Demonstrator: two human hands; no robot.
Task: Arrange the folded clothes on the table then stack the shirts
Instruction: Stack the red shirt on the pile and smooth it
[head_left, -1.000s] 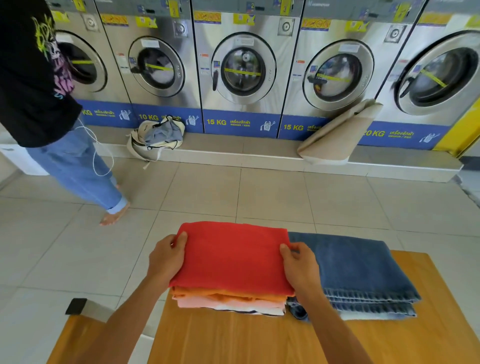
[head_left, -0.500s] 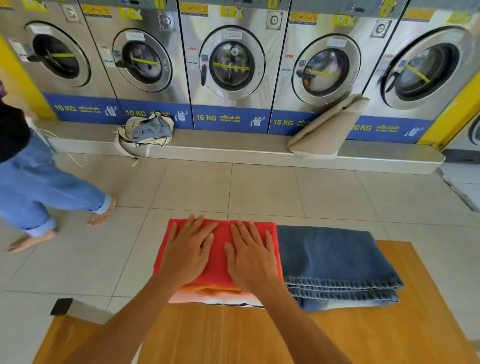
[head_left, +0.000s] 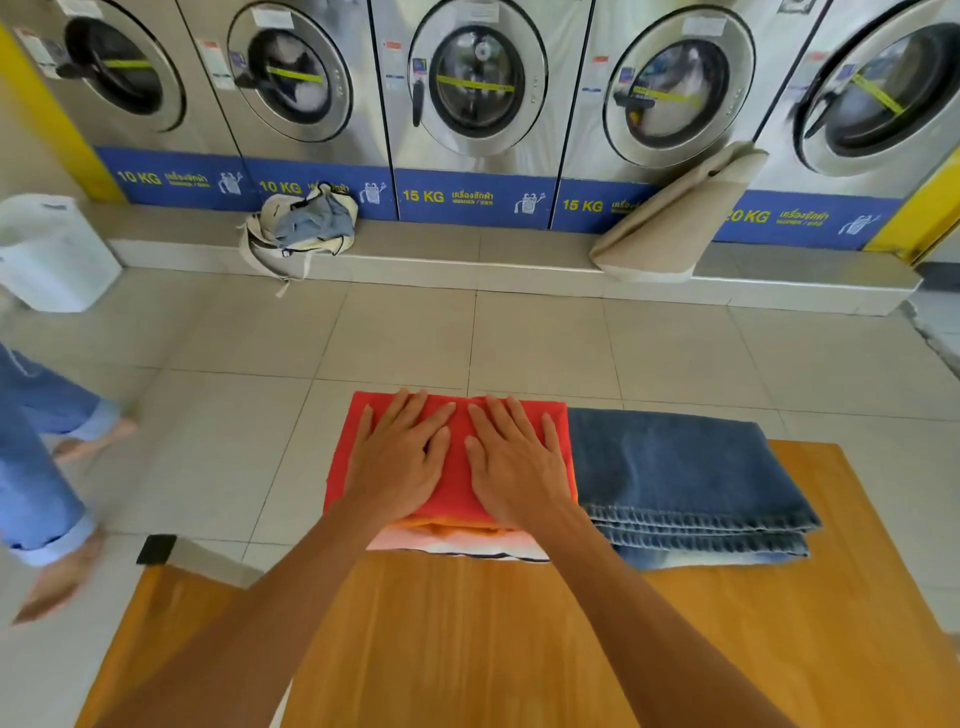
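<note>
Head view: both palms flat on the red shirt (head_left: 452, 488).
Left hand (head_left: 397, 457) and right hand (head_left: 511, 460) press open, gripping nothing (as half a second ago).

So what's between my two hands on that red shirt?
Head view: only bare red shirt shows between the left hand and right hand, both pressed flat on it.

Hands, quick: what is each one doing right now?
Left hand: open, flat on the red shirt, gripping nothing.
Right hand: open, flat on that shirt too.
</note>
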